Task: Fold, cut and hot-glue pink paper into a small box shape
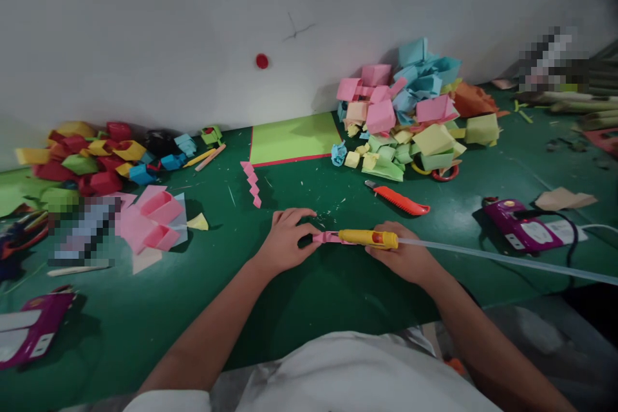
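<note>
Grip of right hand (pixel 409 251) closed round yellow glue gun (pixel 360 237), clear glue stick (pixel 483 253) out the back; left-hand (pixel 286 242) grip pinched on small pink paper (pixel 329 237), at gun's nose, contact too small to tell. Head view: both hands low over green worktop (pixel 299 309), pink paper between them. Zigzag pink strip (pixel 252 185) ahead of left hand, red cutter (pixel 402 200) ahead of right. Green sheet (pixel 294 140) by wall (pixel 193 32); folded-paper heaps left (pixel 89 164) and right (pixel 381 114).
</note>
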`<state>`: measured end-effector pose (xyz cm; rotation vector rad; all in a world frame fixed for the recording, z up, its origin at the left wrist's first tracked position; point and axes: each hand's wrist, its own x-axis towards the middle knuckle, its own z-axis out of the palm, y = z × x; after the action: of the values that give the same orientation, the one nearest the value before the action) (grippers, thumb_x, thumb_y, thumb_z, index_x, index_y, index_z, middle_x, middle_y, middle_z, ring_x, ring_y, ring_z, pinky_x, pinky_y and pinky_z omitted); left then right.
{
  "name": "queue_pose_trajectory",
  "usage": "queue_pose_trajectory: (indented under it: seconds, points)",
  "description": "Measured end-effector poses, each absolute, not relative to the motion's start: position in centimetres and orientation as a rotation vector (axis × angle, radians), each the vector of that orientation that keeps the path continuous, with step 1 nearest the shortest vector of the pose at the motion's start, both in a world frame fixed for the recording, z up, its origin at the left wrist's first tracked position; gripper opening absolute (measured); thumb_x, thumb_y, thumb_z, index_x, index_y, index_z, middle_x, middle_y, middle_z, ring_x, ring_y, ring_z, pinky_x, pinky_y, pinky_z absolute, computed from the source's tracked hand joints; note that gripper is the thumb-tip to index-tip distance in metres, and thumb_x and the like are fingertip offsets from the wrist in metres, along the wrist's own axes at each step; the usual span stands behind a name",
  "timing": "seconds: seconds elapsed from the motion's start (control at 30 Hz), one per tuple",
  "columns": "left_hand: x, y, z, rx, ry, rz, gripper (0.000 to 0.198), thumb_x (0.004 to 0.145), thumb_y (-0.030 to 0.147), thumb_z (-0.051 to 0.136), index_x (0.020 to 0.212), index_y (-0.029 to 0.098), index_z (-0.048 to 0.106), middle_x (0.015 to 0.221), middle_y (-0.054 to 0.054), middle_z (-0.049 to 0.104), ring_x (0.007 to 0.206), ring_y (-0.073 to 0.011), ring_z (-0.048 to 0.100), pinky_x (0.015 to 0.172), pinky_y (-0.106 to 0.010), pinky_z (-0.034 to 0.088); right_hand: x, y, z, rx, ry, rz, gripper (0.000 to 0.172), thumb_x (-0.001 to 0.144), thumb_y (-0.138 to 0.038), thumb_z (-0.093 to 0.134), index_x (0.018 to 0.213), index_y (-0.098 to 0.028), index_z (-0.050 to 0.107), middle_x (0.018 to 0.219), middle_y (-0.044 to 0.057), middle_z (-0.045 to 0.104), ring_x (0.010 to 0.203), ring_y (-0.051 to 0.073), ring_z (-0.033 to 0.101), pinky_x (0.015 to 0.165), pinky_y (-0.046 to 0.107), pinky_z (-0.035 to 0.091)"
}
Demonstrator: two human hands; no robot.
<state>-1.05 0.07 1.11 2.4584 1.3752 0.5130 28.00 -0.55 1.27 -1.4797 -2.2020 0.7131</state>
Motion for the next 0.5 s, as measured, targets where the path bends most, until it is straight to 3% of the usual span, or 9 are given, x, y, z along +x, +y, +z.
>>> queue_pose_trajectory:
  seconds: [0.5]
  points:
    - [-1.02,0.15,1.18,2.45,1.368,0.51,0.012,0.092,0.034,0.068,0.098,0.028,0.076,0.138,-0.005,0.062,0.129,-0.0312,0.053,0.099,-0.048,0.038,28.26,-0.63,1.12,-1.467,-2.197,0.695,0.021,0.08,-0.03,0.058,0.063,-0.025,0.046,0.064,-0.001,0.057,0.067,0.019,0.055,0.066,0.032,0.042]
